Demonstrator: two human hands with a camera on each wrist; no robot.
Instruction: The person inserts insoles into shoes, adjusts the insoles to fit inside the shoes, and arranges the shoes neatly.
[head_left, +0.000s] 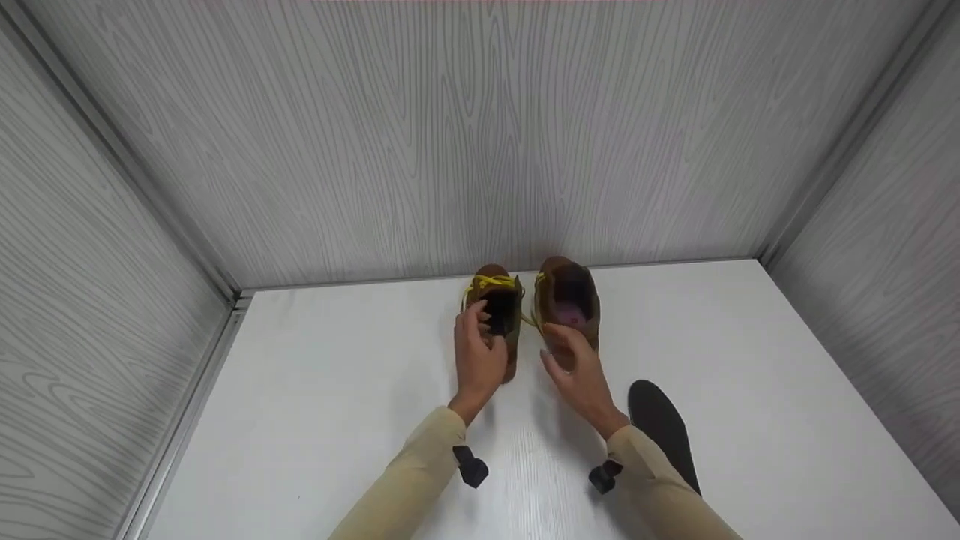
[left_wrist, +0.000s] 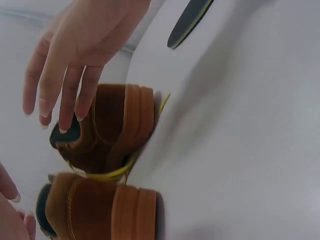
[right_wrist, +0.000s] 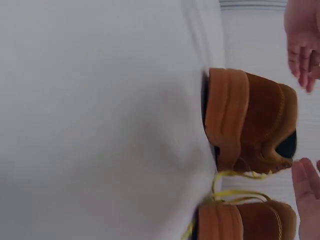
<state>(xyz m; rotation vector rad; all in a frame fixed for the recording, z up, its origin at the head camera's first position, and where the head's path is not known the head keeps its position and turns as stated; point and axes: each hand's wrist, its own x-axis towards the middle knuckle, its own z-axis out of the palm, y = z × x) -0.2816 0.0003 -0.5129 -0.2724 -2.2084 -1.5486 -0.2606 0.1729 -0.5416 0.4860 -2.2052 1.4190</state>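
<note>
Two brown shoes with yellow laces stand side by side, toes toward the back wall. My left hand (head_left: 480, 356) hovers over the left shoe (head_left: 511, 352), fingers loosely bent near its dark opening. Above the heel of the right shoe (head_left: 590, 300) hangs my right hand (head_left: 581, 379), thumb and fingers apart. The left wrist view shows the right hand (left_wrist: 85, 50) with relaxed fingers and nothing in them; one fingertip overlaps the right shoe's green-lined collar (left_wrist: 67, 137), and contact is unclear. A pinkish patch (head_left: 570, 313) shows inside the right shoe.
A black insole (head_left: 660, 420) lies flat on the white table (head_left: 337, 420), partly behind the right sleeve. Grey wood-patterned panels (head_left: 480, 135) enclose the back and sides. A yellow lace (right_wrist: 242, 192) trails between the shoes.
</note>
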